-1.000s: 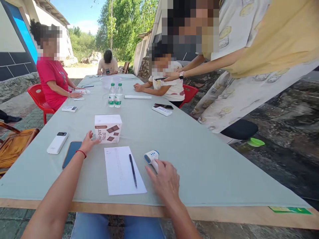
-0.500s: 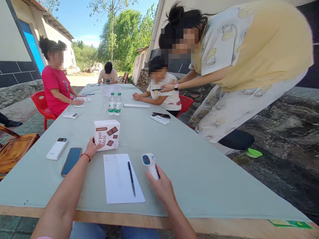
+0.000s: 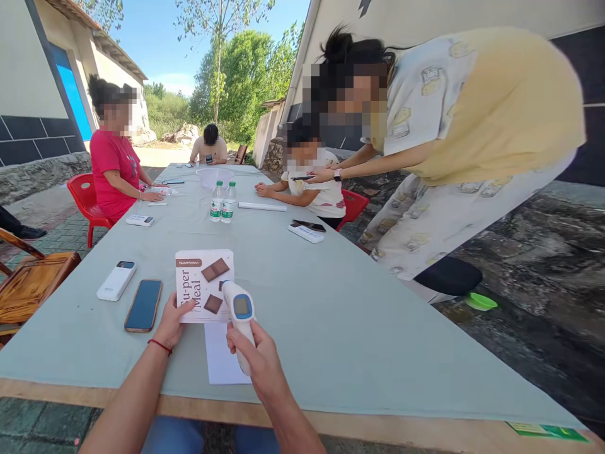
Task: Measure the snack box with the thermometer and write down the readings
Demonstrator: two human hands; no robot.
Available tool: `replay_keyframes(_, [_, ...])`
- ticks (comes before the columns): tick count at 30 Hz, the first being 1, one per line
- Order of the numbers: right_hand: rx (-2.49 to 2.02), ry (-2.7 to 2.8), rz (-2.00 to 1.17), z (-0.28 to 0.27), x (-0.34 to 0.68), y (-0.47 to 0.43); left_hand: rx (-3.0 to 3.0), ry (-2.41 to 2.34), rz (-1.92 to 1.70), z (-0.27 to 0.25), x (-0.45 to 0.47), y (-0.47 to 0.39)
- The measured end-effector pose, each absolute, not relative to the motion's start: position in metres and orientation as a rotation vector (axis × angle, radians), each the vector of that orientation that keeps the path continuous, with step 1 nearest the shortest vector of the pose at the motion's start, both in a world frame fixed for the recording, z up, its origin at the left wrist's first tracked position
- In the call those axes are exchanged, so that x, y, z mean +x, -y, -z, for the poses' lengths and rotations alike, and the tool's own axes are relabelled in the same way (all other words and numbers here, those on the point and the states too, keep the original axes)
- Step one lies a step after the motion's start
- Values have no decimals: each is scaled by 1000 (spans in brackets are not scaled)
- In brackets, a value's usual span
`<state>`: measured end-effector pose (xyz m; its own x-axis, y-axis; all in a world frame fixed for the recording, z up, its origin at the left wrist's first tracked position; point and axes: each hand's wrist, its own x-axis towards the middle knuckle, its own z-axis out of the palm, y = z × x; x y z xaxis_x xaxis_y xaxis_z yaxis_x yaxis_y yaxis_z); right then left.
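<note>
My left hand grips the lower left side of a white and brown box printed "Su-per Meal" with chocolate pieces. My right hand is wrapped round the handle of a white infrared thermometer with a blue-rimmed screen. The thermometer's nose is close to the box's right side; whether they touch I cannot tell. Below the box lies a sheet of paper, partly covered by the box and the thermometer. The pen on it is hidden from view.
A phone and a white power bank lie left of my left hand. Two water bottles stand farther up the table. Past them are a clear basin and several people. One person leans in from the right.
My left hand has brought the box nearer, over the top of the paper. My right hand has lifted the thermometer and moved it left, up to the box.
</note>
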<state>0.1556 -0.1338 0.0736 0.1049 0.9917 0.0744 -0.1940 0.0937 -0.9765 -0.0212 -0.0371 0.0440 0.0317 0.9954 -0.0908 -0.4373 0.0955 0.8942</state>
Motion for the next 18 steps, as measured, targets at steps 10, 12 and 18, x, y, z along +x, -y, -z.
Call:
replay_keyframes(10, [-1078, 978, -1107, -83, 130, 117, 906, -992, -1295, -39, -21, 38])
replay_keyframes(12, [-1068, 944, -1095, -86, 126, 113, 908, -1001, -1284, -39, -19, 37])
replay_keyframes(18, [-1135, 884, -1034, -86, 120, 106, 886, -1001, -1271, -39, -15, 36])
